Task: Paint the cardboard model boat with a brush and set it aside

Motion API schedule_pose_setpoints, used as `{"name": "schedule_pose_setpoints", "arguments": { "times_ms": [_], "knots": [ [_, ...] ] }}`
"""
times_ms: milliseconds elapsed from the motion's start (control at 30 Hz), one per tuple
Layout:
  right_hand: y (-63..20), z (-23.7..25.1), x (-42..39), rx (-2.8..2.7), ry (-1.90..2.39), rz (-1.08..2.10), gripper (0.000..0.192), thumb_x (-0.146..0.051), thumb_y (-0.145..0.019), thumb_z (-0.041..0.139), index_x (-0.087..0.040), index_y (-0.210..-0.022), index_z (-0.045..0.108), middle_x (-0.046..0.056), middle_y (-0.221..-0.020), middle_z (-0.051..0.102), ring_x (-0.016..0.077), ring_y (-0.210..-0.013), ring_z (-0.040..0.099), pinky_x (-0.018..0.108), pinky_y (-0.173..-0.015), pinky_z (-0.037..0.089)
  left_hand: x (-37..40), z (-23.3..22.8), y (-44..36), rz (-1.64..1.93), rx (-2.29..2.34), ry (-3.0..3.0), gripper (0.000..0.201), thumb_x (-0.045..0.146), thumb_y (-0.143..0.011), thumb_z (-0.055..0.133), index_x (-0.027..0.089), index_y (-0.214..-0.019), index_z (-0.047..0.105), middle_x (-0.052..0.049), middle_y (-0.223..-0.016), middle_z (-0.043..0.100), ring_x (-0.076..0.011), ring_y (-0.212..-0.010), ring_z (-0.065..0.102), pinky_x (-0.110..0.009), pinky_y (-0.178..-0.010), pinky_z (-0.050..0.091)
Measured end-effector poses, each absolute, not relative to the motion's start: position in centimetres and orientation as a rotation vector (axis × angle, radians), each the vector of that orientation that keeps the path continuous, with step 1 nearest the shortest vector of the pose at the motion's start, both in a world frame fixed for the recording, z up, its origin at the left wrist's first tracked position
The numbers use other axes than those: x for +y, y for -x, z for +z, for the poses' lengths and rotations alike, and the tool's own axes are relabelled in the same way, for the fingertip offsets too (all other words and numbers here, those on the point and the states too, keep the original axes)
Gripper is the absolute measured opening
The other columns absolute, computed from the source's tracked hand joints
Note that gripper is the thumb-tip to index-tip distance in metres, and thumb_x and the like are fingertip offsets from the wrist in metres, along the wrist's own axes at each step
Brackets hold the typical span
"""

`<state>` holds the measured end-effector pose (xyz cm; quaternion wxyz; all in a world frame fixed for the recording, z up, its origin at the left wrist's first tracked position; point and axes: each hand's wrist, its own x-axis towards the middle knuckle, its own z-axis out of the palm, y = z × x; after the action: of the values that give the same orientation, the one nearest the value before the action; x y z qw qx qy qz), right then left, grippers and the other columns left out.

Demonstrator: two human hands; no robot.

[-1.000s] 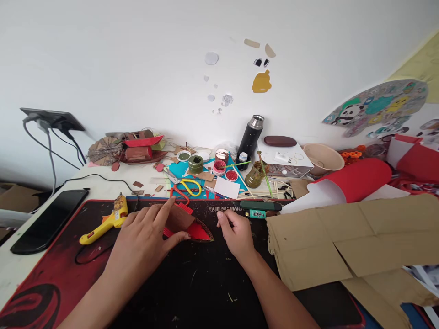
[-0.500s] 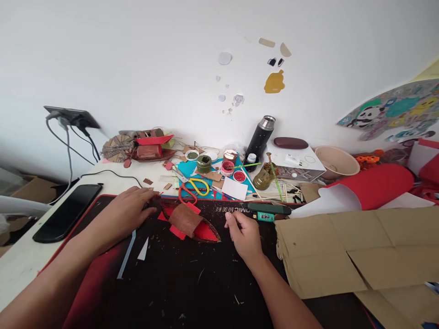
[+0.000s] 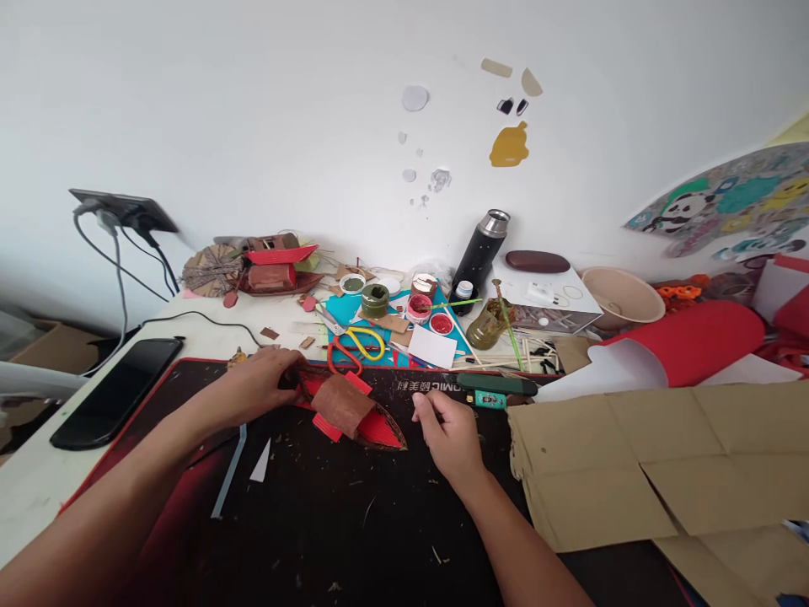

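A small model boat (image 3: pixel 342 406) lies on the dark desk mat, with a brown curved canopy over its middle and red pieces inside and along its sides. My left hand (image 3: pixel 262 384) has its fingers and thumb closed around the boat's left end, which they partly hide. Just past the boat's pointed right end, my right hand (image 3: pixel 450 434) rests on the mat in a loose fist, apart from the boat. Nothing shows in its fingers. A white paper triangle (image 3: pixel 260 462) and a pale narrow strip (image 3: pixel 228 472) lie below my left hand.
Behind the boat lie scissors (image 3: pixel 360 344), an open green paint jar (image 3: pixel 375 302) and a pink one (image 3: pixel 419 308). A black flask (image 3: pixel 484 249) stands near the wall. Folded brown paper (image 3: pixel 607 464) covers the right side; a phone (image 3: pixel 117 392) lies at left.
My left hand has moved slightly right and its fingers have closed around the boat's left end. My right hand and the boat have hardly moved. The view has shifted a little.
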<state>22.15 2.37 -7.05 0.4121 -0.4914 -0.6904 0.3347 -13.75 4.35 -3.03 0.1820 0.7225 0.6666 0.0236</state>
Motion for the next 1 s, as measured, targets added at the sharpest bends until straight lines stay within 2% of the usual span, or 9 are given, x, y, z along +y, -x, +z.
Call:
{"name": "schedule_pose_setpoints", "arguments": {
  "times_ms": [333, 467, 633, 1000],
  "knots": [
    [-22.1, -7.1, 2.4, -1.749, 1.243, 0.823, 0.055, -0.055, -0.115, 0.056, -0.026, -0.07, 0.068, 0.0, -0.058, 0.066, 0.0187, -0.054, 0.062, 0.029, -0.06, 0.047, 4.4, -3.1, 13.8, 0.052, 1.832, -2.019, 0.027, 0.046, -0.075, 0.069, 0.028, -0.095, 0.072, -0.013, -0.107, 0.082, -0.0394, -0.108, 0.076, -0.047, -0.093, 0.061],
    [-22.1, -7.1, 2.4, -1.749, 1.235, 0.827, 0.054, -0.053, -0.115, 0.056, -0.025, -0.07, 0.068, -0.001, -0.058, 0.065, 0.0184, -0.055, 0.062, 0.028, -0.06, 0.047, 4.5, -2.9, 14.2, 0.043, 1.844, -2.017, 0.029, 0.042, -0.074, 0.065, 0.028, -0.098, 0.071, -0.015, -0.111, 0.081, -0.0396, -0.108, 0.077, -0.048, -0.093, 0.06],
    [-22.1, -7.1, 2.3, -1.753, 1.226, 0.834, 0.054, -0.052, -0.115, 0.056, -0.025, -0.07, 0.068, -0.001, -0.057, 0.065, 0.0182, -0.054, 0.062, 0.028, -0.06, 0.047, 4.5, -2.7, 14.4, 0.051, 1.832, -2.029, 0.016, 0.034, -0.07, 0.06, 0.029, -0.084, 0.066, -0.011, -0.102, 0.081, -0.0371, -0.102, 0.076, -0.045, -0.089, 0.058],
    [-22.1, -6.9, 2.3, -1.729, 1.234, 0.873, 0.054, -0.055, -0.114, 0.058, -0.026, -0.069, 0.068, 0.0, -0.059, 0.066, 0.0192, -0.056, 0.063, 0.03, -0.063, 0.049, 5.1, -3.2, 15.0, 0.029, 1.863, -1.998, 0.016, 0.035, -0.071, 0.063, 0.03, -0.083, 0.072, -0.01, -0.096, 0.084, -0.0374, -0.094, 0.079, -0.044, -0.082, 0.058]
  ]
}}
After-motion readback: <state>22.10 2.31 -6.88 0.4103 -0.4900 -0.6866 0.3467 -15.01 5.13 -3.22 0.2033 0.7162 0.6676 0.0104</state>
